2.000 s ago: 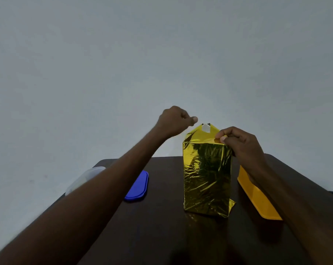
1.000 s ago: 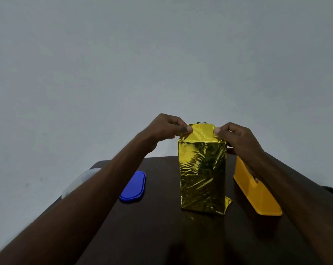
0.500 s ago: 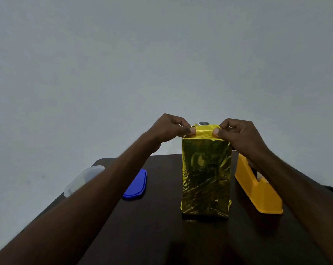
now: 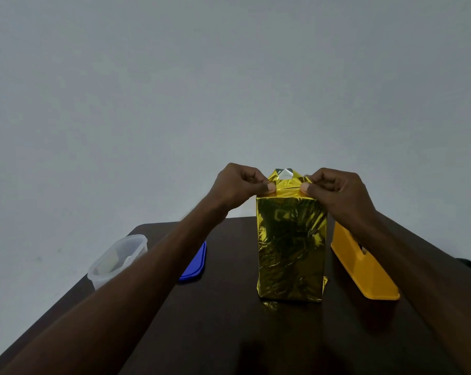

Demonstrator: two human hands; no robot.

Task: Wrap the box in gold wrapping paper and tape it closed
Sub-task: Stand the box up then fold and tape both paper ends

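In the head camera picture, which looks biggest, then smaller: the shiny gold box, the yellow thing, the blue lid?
1. Gold box, upright, looks biggest.
2. Yellow thing, partly hidden by the right arm.
3. Blue lid, mostly hidden behind the left arm, so its rank is unsure.

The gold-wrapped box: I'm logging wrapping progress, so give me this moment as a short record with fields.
box: gold-wrapped box standing upright on the dark table
top flap: folded gold paper, silver underside showing at the tip
left hand: pinching the flap's left end
right hand: pinching its right end
beside box: yellow tape dispenser right; blue lid and clear container left
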